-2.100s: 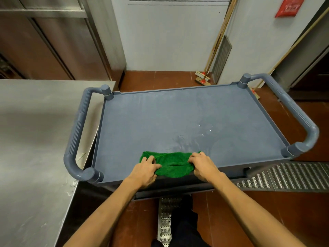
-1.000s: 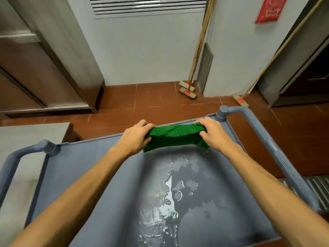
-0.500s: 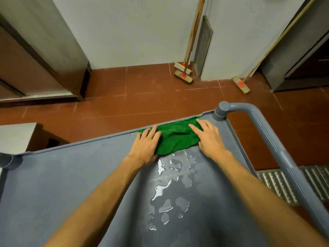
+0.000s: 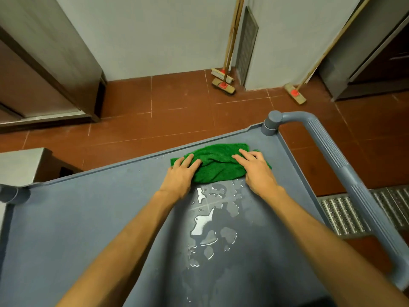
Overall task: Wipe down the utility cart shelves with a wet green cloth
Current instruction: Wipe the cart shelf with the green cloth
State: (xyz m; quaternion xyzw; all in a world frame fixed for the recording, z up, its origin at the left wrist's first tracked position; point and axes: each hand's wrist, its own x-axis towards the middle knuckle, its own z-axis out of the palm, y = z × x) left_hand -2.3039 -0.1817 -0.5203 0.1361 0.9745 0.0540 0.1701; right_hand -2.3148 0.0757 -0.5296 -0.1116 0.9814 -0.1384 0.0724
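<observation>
The green cloth (image 4: 218,163) lies bunched on the top shelf of the grey utility cart (image 4: 77,218), close to the far rim near the right rear corner post. My left hand (image 4: 180,175) presses flat on the cloth's left end, fingers spread. Over the cloth's right end, my right hand (image 4: 256,171) presses down the same way. A trail of water puddles (image 4: 204,220) runs on the shelf from the cloth back toward me. The lower shelves are hidden.
The cart's grey handle (image 4: 338,165) runs down the right side. A steel table (image 4: 17,165) stands at the left. Two brooms (image 4: 223,83) and a third (image 4: 295,94) lean on the far wall over red floor tiles. A metal floor grate (image 4: 354,211) lies at the right.
Both hands pushed the cloth from the near edge across the shelf to the far rim, leaving water behind. In the last half second they flattened on it and barely moved.
</observation>
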